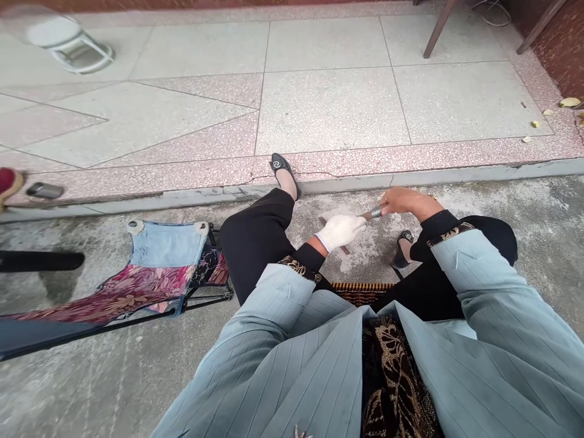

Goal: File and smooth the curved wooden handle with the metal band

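Observation:
My left hand [342,231], in a white knitted glove, is closed around a short brown rod [367,215] that looks like a wooden handle. Silvery wire [376,212], apparently wound in a coil, wraps the rod's right end. My bare right hand [401,202] has its fingers closed at that wrapped end, touching it. A thin brown bar [345,249] shows beyond and below the glove; I cannot tell whether it joins the rod or lies on the ground. Both hands are held between my knees, above the concrete.
I sit on a woven seat [365,293]. A folding chair [159,274] with denim and floral cloth stands at my left. Ahead runs a raised tiled step [333,115]. A white stool [77,45], a metal cup [45,190] and brown furniture legs [438,30] are on it.

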`<act>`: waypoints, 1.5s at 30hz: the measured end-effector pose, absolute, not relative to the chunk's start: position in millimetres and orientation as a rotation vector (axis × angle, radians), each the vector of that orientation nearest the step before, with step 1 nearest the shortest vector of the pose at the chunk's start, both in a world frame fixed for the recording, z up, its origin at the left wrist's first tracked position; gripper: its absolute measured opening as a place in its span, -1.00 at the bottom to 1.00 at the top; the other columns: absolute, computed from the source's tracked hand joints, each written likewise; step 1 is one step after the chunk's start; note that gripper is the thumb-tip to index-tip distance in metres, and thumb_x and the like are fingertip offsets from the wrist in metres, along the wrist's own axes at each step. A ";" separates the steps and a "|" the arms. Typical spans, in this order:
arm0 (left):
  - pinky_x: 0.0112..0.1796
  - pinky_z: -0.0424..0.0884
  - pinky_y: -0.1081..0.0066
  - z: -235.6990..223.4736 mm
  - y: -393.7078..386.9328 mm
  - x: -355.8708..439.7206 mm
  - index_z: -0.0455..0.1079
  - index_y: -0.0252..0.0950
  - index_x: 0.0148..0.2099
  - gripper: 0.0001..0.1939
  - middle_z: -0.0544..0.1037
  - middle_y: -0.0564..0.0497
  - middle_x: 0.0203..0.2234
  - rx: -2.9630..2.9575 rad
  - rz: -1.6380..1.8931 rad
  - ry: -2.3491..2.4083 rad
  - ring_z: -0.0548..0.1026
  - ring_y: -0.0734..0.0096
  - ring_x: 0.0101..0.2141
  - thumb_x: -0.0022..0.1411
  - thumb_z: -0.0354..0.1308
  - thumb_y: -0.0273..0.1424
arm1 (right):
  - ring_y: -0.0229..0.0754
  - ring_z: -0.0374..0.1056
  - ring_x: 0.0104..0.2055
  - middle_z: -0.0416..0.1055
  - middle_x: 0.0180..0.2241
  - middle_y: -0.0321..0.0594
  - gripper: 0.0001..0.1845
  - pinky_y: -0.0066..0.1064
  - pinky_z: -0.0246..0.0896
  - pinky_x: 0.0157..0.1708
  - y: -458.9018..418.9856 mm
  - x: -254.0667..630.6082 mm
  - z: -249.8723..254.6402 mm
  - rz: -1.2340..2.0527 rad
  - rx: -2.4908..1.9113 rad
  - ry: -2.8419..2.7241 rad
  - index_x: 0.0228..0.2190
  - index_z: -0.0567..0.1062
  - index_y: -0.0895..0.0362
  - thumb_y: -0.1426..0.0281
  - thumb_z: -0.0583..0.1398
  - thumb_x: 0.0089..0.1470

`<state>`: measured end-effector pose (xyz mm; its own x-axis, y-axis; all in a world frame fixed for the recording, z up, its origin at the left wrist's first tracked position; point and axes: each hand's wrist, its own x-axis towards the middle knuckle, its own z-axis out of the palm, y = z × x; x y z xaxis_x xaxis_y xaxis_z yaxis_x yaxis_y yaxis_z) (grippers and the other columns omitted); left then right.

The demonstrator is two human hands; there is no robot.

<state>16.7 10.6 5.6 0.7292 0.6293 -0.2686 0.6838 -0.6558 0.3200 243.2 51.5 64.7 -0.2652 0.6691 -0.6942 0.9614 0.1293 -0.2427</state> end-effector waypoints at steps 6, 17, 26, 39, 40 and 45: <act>-0.09 0.42 0.33 4.7 15.7 10.8 0.52 -0.26 0.07 -0.62 0.66 -0.08 -0.11 2.287 0.062 0.865 0.60 0.22 -0.12 0.48 -0.07 -0.25 | -0.31 0.27 -0.49 0.49 -0.49 -0.29 -0.53 -0.41 0.15 -0.40 47.8 251.3 66.2 -1.695 1.046 1.826 -0.08 0.68 0.18 0.20 0.39 0.00; 0.01 0.41 0.32 0.9 18.5 13.9 0.54 -0.31 -0.06 -0.66 0.63 -0.02 -0.19 2.016 0.376 0.916 0.54 0.29 -0.13 0.45 -0.04 -0.28 | -0.36 0.25 -0.51 0.47 -0.50 -0.32 -0.60 -0.47 0.17 -0.47 44.9 257.5 74.4 -2.181 1.659 1.999 -0.13 0.68 0.16 0.21 0.38 0.02; -0.07 0.39 0.39 -6.5 15.1 16.6 0.49 -0.26 -0.01 -0.65 0.62 0.00 -0.19 2.160 0.202 0.926 0.54 0.33 -0.16 0.49 -0.11 -0.29 | -0.31 0.30 -0.45 0.52 -0.40 -0.22 -0.65 -0.44 0.22 -0.40 52.0 246.2 72.7 -1.722 2.092 1.982 -0.02 0.64 0.17 0.30 0.26 0.21; -0.10 0.41 0.36 5.6 18.4 8.1 0.51 -0.23 0.08 -0.62 0.65 -0.05 -0.15 2.417 0.055 0.878 0.58 0.25 -0.13 0.46 -0.09 -0.28 | -0.26 0.32 -0.44 0.53 -0.45 -0.21 -0.60 -0.38 0.20 -0.34 49.5 245.6 70.3 -1.513 1.155 1.835 -0.20 0.69 0.18 0.14 0.39 0.01; -0.09 0.42 0.35 5.9 19.4 7.3 0.52 -0.24 0.08 -0.61 0.65 -0.05 -0.14 2.386 0.073 0.871 0.58 0.25 -0.13 0.46 -0.09 -0.28 | -0.27 0.31 -0.45 0.53 -0.44 -0.23 -0.52 -0.39 0.20 -0.35 50.2 247.8 71.8 -1.584 1.118 1.843 -0.16 0.69 0.18 0.09 0.40 -0.02; -0.01 0.42 0.30 0.2 21.6 7.0 0.53 -0.31 0.08 -0.55 0.65 -0.09 -0.10 2.155 0.294 0.792 0.58 0.23 -0.08 0.47 -0.12 -0.23 | -0.35 0.25 -0.51 0.53 -0.48 -0.29 -0.45 -0.44 0.14 -0.42 51.0 257.1 81.0 -1.861 1.022 1.931 -0.13 0.69 0.15 0.01 0.39 -0.03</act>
